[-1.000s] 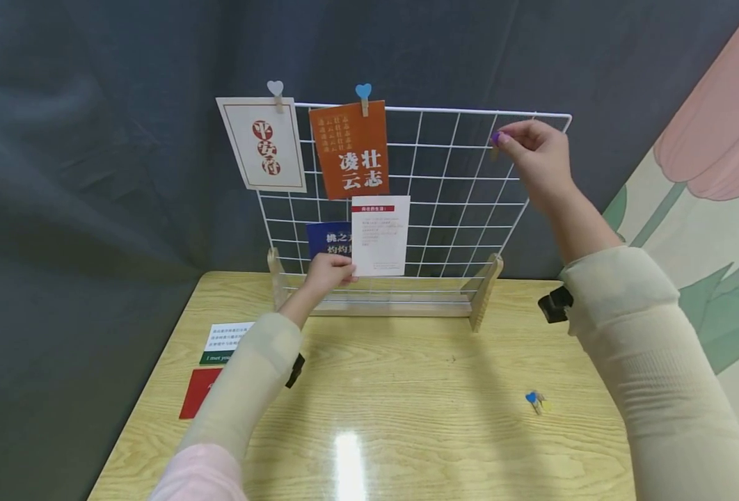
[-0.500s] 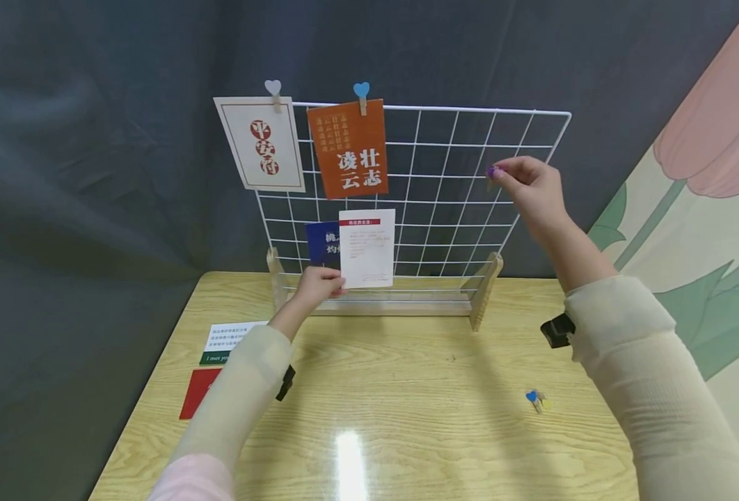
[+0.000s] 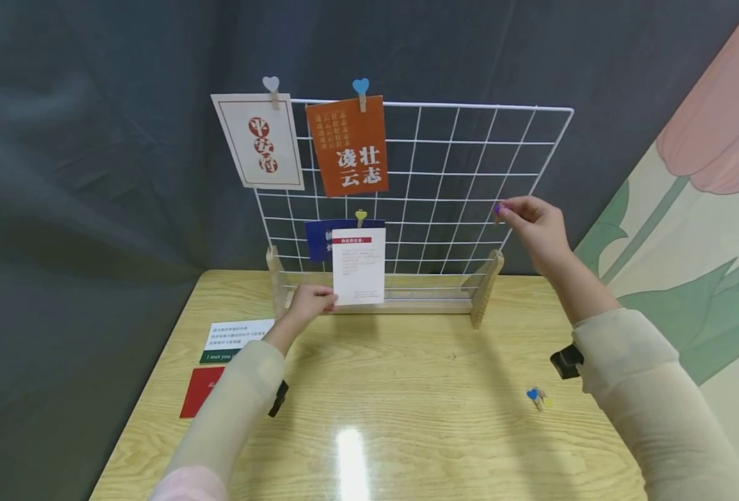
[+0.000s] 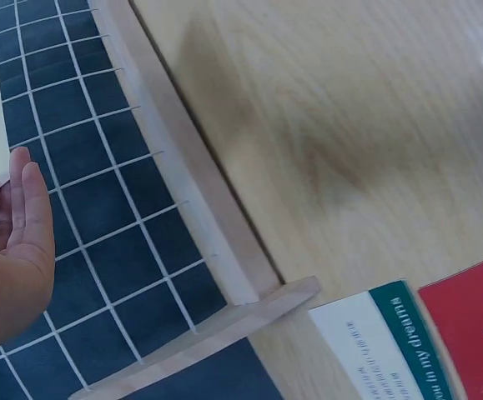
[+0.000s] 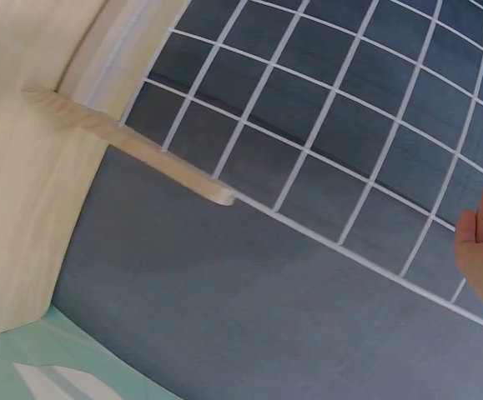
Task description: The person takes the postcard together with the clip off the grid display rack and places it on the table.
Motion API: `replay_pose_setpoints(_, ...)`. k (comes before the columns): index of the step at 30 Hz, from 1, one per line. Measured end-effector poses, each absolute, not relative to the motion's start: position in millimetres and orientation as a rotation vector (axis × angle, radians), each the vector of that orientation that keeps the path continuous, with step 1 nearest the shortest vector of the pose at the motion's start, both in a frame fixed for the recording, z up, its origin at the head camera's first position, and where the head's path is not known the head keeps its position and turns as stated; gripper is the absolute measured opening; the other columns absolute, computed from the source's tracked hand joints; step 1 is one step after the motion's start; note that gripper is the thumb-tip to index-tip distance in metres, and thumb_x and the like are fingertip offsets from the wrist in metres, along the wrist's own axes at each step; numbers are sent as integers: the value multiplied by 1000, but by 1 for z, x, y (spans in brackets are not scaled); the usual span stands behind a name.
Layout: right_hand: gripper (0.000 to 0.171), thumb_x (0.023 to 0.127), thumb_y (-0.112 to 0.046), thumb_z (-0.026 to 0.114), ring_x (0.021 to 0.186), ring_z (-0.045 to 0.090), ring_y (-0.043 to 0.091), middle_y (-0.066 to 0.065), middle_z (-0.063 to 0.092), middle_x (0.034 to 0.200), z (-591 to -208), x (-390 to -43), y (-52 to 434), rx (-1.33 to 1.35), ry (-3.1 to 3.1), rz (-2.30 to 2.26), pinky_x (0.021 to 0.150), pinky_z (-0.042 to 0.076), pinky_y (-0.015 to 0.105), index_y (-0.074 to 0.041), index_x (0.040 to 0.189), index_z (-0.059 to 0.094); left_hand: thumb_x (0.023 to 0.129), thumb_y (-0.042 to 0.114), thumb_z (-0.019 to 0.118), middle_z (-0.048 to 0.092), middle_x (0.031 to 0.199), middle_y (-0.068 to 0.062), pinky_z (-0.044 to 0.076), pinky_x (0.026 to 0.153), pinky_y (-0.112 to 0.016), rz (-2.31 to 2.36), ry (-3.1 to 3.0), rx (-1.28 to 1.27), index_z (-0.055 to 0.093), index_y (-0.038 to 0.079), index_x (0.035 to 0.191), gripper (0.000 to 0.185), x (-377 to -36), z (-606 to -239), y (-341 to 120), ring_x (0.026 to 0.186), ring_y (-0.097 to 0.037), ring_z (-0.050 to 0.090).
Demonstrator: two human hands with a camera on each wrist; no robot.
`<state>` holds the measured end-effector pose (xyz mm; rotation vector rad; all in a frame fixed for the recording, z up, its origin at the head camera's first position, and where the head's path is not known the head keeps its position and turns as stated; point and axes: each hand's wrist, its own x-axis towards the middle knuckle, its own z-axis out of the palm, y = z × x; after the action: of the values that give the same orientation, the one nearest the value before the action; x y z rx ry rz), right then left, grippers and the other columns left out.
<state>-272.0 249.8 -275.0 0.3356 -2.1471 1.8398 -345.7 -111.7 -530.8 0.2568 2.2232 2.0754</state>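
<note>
My left hand (image 3: 310, 303) pinches a white card (image 3: 359, 268) with a red heading by its lower left corner. The card stands in front of a blue card (image 3: 317, 243), covering much of it; a yellow heart clip (image 3: 360, 216) shows at the blue card's top edge. In the left wrist view, the thumb and fingers (image 4: 24, 200) hold the card's corner. Over at the right side of the white wire grid (image 3: 457, 174), my right hand (image 3: 538, 226) pinches a clothespin with a purple heart (image 3: 499, 209). The right wrist view shows only part of that hand, at its right edge.
On the grid's top bar, a white heart clip (image 3: 271, 84) holds a white card (image 3: 259, 142) and a blue heart clip (image 3: 361, 87) an orange card (image 3: 351, 149). A white-and-green card (image 3: 234, 334) and a red card (image 3: 200, 390) lie left; loose clips (image 3: 537, 398) lie right.
My left hand has moved the white card down and to the left, and the yellow clip now shows above it. My right hand has come down along the grid with the purple clothespin.
</note>
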Motion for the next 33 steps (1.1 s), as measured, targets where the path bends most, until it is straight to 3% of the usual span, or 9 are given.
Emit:
replay_pose_setpoints(2, 10, 81, -4, 58, 75, 57, 9, -2, 63, 78, -280, -270, 253, 328, -2163, 1826, 75, 42, 14, 2, 88, 61, 76, 10, 66, 61, 78, -14, 50, 55, -25, 2096, 2191, 256, 65, -1, 92, 19, -355, -552, -117, 62, -20, 62)
replay_pose_setpoints(9, 15, 81, -11, 59, 81, 56, 10, -6, 61, 82, -295, -260, 262, 281, -2262, 1720, 76, 41, 13, -1, 92, 61, 78, 8, 63, 60, 82, -17, 51, 59, -30, 2044, 2213, 173, 63, -5, 94, 20, -342, -553, -124, 66, -24, 62)
replay_pose_setpoints(11, 16, 81, -11, 59, 80, 56, 9, -6, 61, 82, -299, -257, 264, 280, -2269, 1721, 75, 41, 12, 1, 92, 60, 77, 8, 65, 61, 78, -16, 51, 55, -28, 2061, 2206, 219, 65, -4, 92, 19, -340, -558, -128, 63, -22, 62)
replay_pose_setpoints(18, 14, 82, -7, 58, 75, 55, 5, -5, 61, 80, -314, -247, 271, 321, -2266, 1774, 70, 41, 10, 4, 91, 58, 79, 5, 61, 60, 86, -21, 51, 61, -33, 1954, 2272, 41, 60, -8, 98, 23, -298, -517, -131, 69, -26, 62)
replay_pose_setpoints(22, 14, 82, -5, 58, 72, 54, 3, -6, 61, 78, -322, -243, 275, 311, -2265, 1768, 68, 42, 11, 6, 90, 57, 79, 4, 61, 60, 81, -19, 51, 59, -30, 1973, 2258, 57, 61, -8, 95, 20, -284, -509, -139, 66, -23, 62)
replay_pose_setpoints(27, 11, 82, -6, 58, 72, 54, 3, -8, 61, 78, -333, -239, 281, 288, -2289, 1748, 66, 43, 10, 2, 89, 60, 82, -3, 54, 57, 86, -25, 50, 65, -35, 1870, 2307, -56, 54, -18, 99, 22, -258, -477, -136, 73, -30, 61)
replay_pose_setpoints(33, 16, 83, -8, 56, 74, 54, 2, -8, 60, 81, -345, -235, 287, 255, -2349, 1715, 67, 43, 10, 4, 94, 59, 82, -8, 50, 59, 80, -23, 49, 68, -38, 1857, 2291, -67, 53, -21, 97, 20, -246, -471, -139, 71, -29, 61)
